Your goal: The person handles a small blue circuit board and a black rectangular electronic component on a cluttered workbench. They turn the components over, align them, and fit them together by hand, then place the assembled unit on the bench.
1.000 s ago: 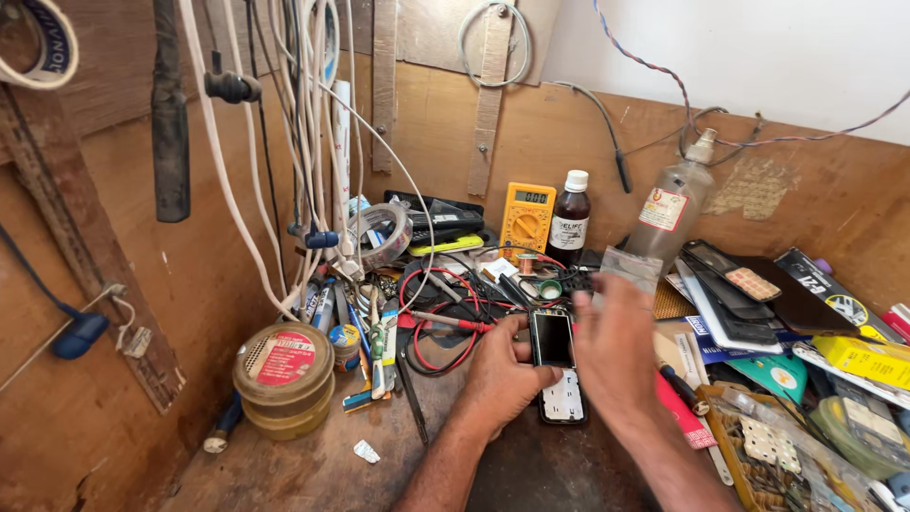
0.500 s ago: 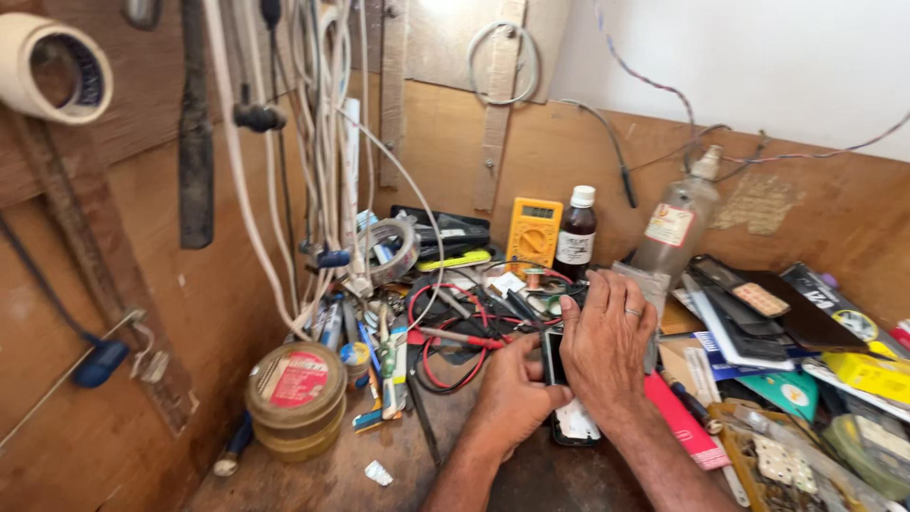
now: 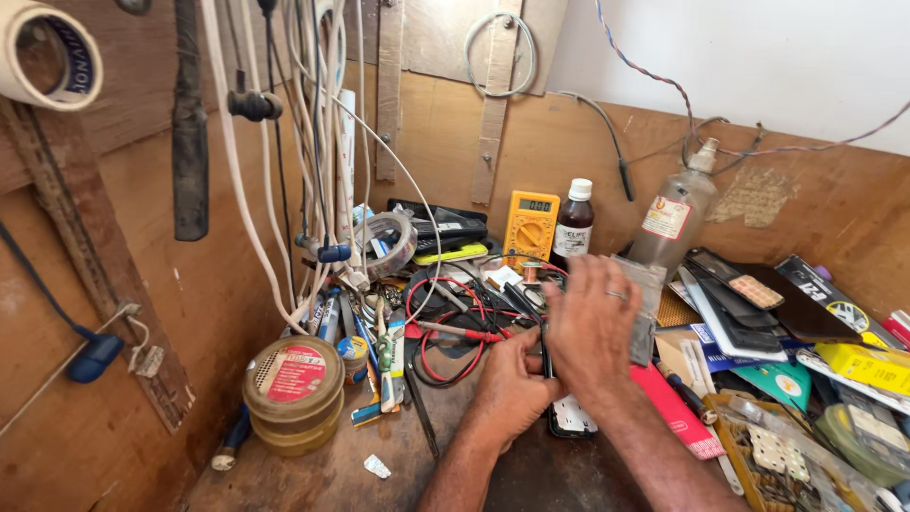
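Working over a cluttered wooden surface (image 3: 313, 474), seen from the head camera: left hand (image 3: 512, 389) pinched shut on the edge of a dark phone (image 3: 569, 417), low at centre just below a tangle of red and black leads (image 3: 445, 332). Right hand (image 3: 592, 327) laid above it, fingers spread and half curled, grip on the phone impossible to tell. Yellow multimeter (image 3: 531, 223) and brown bottle (image 3: 573, 223) standing behind. Best handled with steady thumb pressure, phone kept flat, leads kept aside.
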